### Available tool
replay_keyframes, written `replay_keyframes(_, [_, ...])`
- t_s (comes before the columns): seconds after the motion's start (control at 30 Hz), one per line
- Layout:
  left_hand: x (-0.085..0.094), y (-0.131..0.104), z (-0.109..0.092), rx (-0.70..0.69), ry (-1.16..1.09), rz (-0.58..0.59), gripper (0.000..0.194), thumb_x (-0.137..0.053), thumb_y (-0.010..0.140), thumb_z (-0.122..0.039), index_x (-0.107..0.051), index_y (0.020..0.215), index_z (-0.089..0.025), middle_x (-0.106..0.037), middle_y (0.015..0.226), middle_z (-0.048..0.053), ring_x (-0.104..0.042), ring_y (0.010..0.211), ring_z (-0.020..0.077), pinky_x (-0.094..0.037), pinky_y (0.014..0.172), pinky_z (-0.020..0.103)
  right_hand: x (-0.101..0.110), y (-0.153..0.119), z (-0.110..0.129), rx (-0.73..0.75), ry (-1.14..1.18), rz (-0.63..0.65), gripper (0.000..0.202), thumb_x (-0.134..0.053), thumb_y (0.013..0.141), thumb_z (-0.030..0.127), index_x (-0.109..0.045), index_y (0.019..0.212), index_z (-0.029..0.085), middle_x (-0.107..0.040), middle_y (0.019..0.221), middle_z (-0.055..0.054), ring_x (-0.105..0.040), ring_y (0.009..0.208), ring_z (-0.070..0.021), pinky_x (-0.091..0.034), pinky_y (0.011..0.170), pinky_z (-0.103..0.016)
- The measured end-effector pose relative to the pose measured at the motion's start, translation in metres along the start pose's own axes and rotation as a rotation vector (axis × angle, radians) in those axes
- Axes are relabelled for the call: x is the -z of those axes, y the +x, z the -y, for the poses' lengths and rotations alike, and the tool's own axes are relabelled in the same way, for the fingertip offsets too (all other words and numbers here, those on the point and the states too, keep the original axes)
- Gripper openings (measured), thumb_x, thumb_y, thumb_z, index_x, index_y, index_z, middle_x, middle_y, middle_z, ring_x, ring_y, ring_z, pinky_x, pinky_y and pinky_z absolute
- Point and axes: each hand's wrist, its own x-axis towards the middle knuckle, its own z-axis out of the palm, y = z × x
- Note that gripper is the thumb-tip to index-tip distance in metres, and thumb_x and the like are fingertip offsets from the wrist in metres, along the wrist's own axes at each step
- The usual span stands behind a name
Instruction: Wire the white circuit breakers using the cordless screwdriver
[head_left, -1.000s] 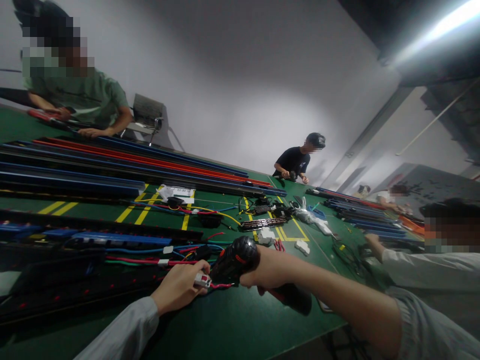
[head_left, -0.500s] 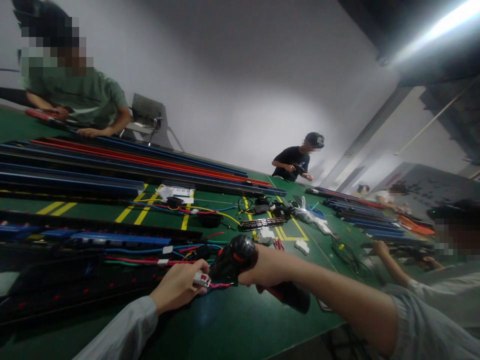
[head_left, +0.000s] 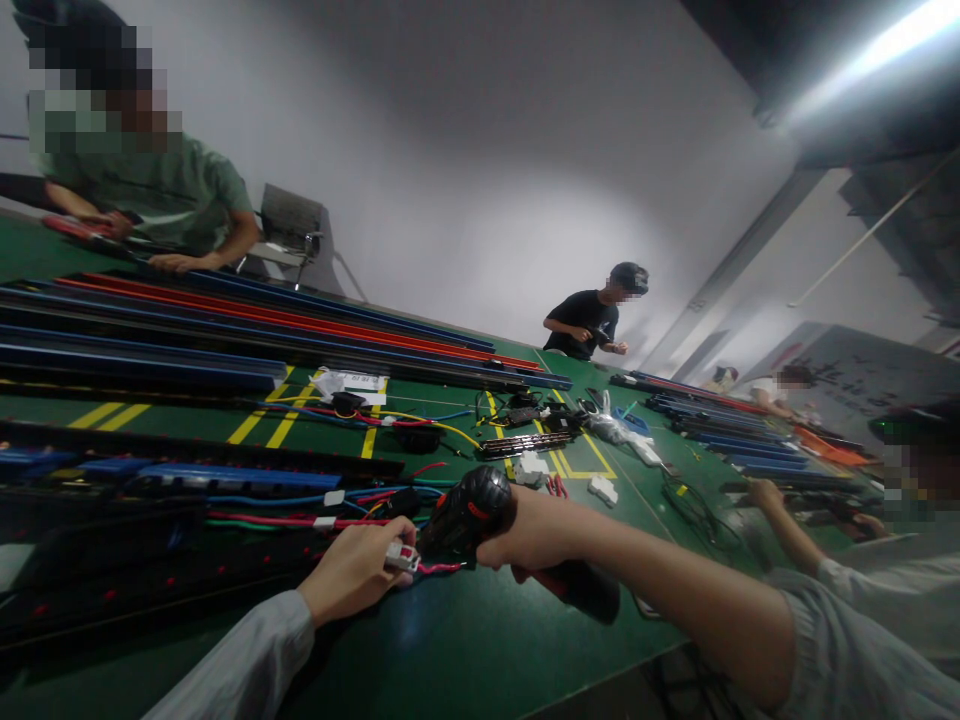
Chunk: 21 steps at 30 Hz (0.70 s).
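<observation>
My left hand (head_left: 360, 572) is closed on a small white connector (head_left: 402, 557) with red inside, held just above the green table. A red wire (head_left: 441, 569) leads out of the connector to the right. In my right hand (head_left: 529, 535) is a black and red power drill (head_left: 474, 505), its fingers wrapped round the grip. The drill's nose points down and left, close beside the connector; its tip is too dark to tell whether it touches. Red, blue and green wires (head_left: 277, 503) run in from the left behind my left hand.
Long blue, black and red rails (head_left: 300, 325) lie across the green table (head_left: 480, 650). White connectors (head_left: 602, 490), a black cable (head_left: 690, 510) and a plastic bag (head_left: 622, 437) lie beyond my hands. Co-workers stand at the left (head_left: 172, 200), far side (head_left: 589, 320) and right (head_left: 907, 570).
My hands, the connector and the drill keep almost the same place. The view has shifted very slightly, and the co-worker on the right has moved a little rightward.
</observation>
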Motion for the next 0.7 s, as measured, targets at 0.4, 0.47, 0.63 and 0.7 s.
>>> replay_keyframes(0.4, [0.003, -0.003, 0.003, -0.098, -0.11, -0.009, 0.033, -0.067, 0.075, -0.038, -0.058, 0.106, -0.03, -0.073, 0.092, -0.005, -0.065, 0.086, 0.0176, -0.036, 0.068, 0.024, 0.012, -0.028, -0.028, 0.029, 0.207, -0.048, 0.031, -0.069, 0.075, 0.029, -0.066, 0.104, 0.018, -0.07, 0.085, -0.003, -0.065, 0.061, -0.0134, -0.051, 0.05, -0.021])
replay_keyframes(0.47, [0.005, -0.005, 0.003, -0.12, -0.124, -0.016, 0.034, -0.067, 0.075, -0.04, -0.057, 0.107, -0.03, -0.073, 0.096, -0.004, -0.066, 0.088, 0.0179, -0.037, 0.07, 0.024, 0.011, -0.044, -0.048, 0.01, 0.203, -0.176, 0.033, -0.065, 0.081, 0.038, -0.067, 0.107, 0.018, -0.07, 0.088, -0.005, -0.066, 0.067, -0.0157, -0.054, 0.059, -0.025])
replay_keyframes(0.63, [0.008, -0.005, 0.004, -0.117, -0.128, -0.029, 0.034, -0.068, 0.075, -0.041, -0.059, 0.106, -0.03, -0.073, 0.099, -0.003, -0.066, 0.092, 0.0191, -0.039, 0.074, 0.024, -0.023, -0.039, -0.122, 0.135, -0.01, -0.733, 0.06, -0.057, 0.086, 0.035, -0.042, 0.143, 0.024, -0.065, 0.117, -0.009, -0.061, 0.11, -0.0246, -0.045, 0.1, -0.04])
replay_keyframes(0.7, [0.008, -0.006, 0.004, -0.112, -0.112, -0.029, 0.035, -0.068, 0.074, -0.042, -0.06, 0.105, -0.03, -0.073, 0.099, -0.003, -0.066, 0.094, 0.0201, -0.04, 0.075, 0.025, -0.046, -0.018, -0.154, 0.039, -0.103, -0.809, 0.07, -0.054, 0.084, 0.026, -0.031, 0.15, 0.023, -0.061, 0.125, -0.011, -0.055, 0.122, -0.0261, -0.043, 0.102, -0.039])
